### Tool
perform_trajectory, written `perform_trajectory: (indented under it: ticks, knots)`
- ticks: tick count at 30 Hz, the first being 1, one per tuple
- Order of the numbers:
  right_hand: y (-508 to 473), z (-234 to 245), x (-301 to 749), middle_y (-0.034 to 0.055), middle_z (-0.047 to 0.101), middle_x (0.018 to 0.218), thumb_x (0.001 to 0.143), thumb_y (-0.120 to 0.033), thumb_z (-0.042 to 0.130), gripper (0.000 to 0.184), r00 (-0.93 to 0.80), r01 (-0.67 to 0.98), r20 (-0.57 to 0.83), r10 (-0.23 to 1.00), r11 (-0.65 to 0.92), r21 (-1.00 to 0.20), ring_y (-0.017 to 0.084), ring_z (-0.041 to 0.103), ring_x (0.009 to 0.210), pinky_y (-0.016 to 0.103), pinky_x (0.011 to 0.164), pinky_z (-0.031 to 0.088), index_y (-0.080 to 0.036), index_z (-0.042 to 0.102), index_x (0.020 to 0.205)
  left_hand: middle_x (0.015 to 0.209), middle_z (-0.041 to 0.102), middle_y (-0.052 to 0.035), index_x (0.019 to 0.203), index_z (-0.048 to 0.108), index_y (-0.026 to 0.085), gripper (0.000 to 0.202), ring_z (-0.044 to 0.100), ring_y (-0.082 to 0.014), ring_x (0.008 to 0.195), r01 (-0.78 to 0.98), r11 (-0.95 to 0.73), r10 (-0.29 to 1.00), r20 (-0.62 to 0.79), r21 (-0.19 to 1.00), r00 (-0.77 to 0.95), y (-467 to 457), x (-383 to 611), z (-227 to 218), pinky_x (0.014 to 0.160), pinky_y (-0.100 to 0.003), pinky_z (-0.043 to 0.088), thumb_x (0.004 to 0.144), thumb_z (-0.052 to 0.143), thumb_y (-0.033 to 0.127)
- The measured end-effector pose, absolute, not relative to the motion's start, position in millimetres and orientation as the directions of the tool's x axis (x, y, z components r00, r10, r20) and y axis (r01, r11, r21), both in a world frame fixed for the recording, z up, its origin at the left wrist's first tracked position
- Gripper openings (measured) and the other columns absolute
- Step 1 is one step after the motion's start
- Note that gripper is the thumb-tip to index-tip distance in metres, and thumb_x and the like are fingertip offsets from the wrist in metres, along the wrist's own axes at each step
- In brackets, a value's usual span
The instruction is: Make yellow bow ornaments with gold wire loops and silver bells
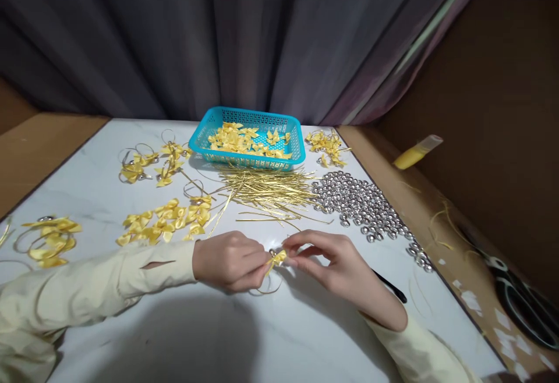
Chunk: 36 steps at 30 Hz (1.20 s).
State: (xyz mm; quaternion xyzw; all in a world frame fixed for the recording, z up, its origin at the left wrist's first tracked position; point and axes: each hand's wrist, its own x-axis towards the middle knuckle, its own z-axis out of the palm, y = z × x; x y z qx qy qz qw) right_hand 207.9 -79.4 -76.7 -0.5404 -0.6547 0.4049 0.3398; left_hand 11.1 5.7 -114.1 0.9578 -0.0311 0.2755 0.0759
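Bows in basket, cords before it

Room along near tabletop, basket blocking beyond fingers

Prob. home craft nook: curtain behind tbl w/ bows & silvery pcs.

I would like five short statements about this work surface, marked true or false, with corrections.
1. The left hand and the right hand touch one yellow bow. True.
2. The silver pieces lie left of the gold strips. False: they lie to the right.
3. The blue basket holds other bows. True.
4. The scissors lie between the hands. False: they lie near the picture's right edge.
5. A curtain hangs behind the table. True.
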Motion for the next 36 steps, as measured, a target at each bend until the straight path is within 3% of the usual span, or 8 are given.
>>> perform_trajectory:
  ticks: [11,25,36]
  knots:
    - [-79.3,-74.7,201.7,0.0046,0.070,0.076,0.076,-0.021,0.066,0.008,-0.205,0.361,-0.050,0.977,0.028,-0.932,0.011,0.063,0.066,0.022,0.064,0.051,-0.013,0.068,0.079,0.045,0.049,0.0023,0.070,0.053,0.015,0.023,0.043,-0.0114,0.040,-0.134,-0.989,-0.147,0.564,-0.065,0.813,5.9,12.1,-107.8,0.035,-0.025,0.032,0.085,0.035,0.012]
    - [-84.6,-71.5,198.2,0.0013,0.069,0.069,0.077,-0.014,0.062,0.005,-0.197,0.418,0.138,0.971,0.211,-0.884,0.010,0.063,0.060,0.020,0.060,0.052,-0.016,0.067,0.076,0.050,0.056,0.0000,0.073,0.055,0.014,0.026,0.048,-0.0118,0.043,-0.128,-0.991,-0.090,0.550,0.032,0.830,4.9,12.8,-108.3,0.038,-0.025,0.038,0.086,0.033,0.012]
    - [-83.7,-71.0,197.8,0.0020,0.069,0.073,0.077,-0.017,0.063,0.003,-0.211,0.340,0.034,0.977,0.106,-0.935,0.010,0.063,0.066,0.020,0.065,0.055,-0.016,0.065,0.078,0.054,0.057,-0.0028,0.077,0.055,0.012,0.022,0.048,-0.0135,0.044,-0.224,-0.973,-0.222,0.513,-0.059,0.829,10.9,9.6,-110.1,0.038,-0.026,0.038,0.085,0.035,0.011]
